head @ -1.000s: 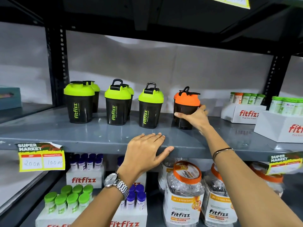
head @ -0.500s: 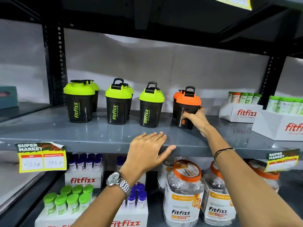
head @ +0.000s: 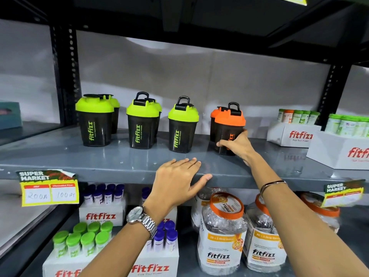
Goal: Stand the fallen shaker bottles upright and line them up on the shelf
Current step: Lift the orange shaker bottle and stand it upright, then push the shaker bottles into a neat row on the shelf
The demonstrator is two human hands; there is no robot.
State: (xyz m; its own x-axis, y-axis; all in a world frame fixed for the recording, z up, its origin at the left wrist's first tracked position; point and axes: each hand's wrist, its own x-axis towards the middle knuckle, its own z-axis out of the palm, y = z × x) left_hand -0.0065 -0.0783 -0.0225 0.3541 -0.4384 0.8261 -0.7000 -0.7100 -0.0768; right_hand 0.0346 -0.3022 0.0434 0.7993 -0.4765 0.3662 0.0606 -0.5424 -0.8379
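Black shaker bottles stand upright in a row on the grey shelf [head: 60, 156]. Three front ones have lime-green lids: left [head: 94, 120], middle [head: 141, 122], right [head: 182, 126], and two more green-lidded ones stand behind the left and middle. At the row's right end stands an orange-lidded shaker [head: 228, 124] with a second orange one [head: 212, 124] just behind it. My right hand [head: 237, 144] grips the lower body of the front orange shaker. My left hand [head: 179, 176] rests flat on the shelf's front edge, fingers straight.
White fitfizz boxes [head: 293, 134] of small tubs sit on the shelf to the right. Below are large fitfizz jars [head: 221, 236], boxes of green-capped [head: 79, 242] and purple-capped tubes. Price tags [head: 48, 188] hang from the shelf edge. A black post [head: 65, 76] stands at left.
My right hand has turned the front orange shaker so its printed side faces front and has slid lower on its body. My left hand has stayed on the shelf edge.
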